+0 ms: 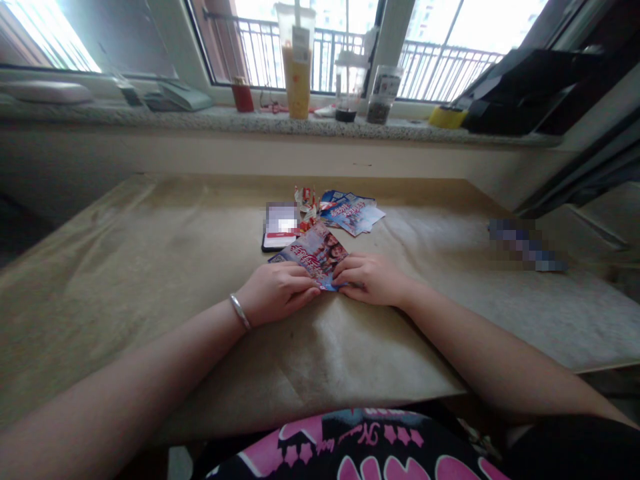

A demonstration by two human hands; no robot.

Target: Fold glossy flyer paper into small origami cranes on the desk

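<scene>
A colourful printed paper sheet (316, 253) lies turned cornerwise on the table in front of me, with one corner towards me. My left hand (280, 288), a silver bangle at its wrist, is closed on the sheet's lower left edge. Opposite it, my right hand (367, 277) grips the lower right edge with its fingers bent. The fingers hide parts of both near edges, so I cannot tell whether the paper is folded there. Just beyond the sheet lie a phone (280, 230) with a lit screen and some small red-and-white folded paper pieces (306, 199).
A fanned stack of similar printed sheets (353, 212) lies behind my right hand. The table (150, 267) has a wrinkled beige cover. A blurred-out object (527, 247) rests at the right. On the windowsill stand a tall cup of yellow drink (299, 80), other cups and a black bag (520, 93).
</scene>
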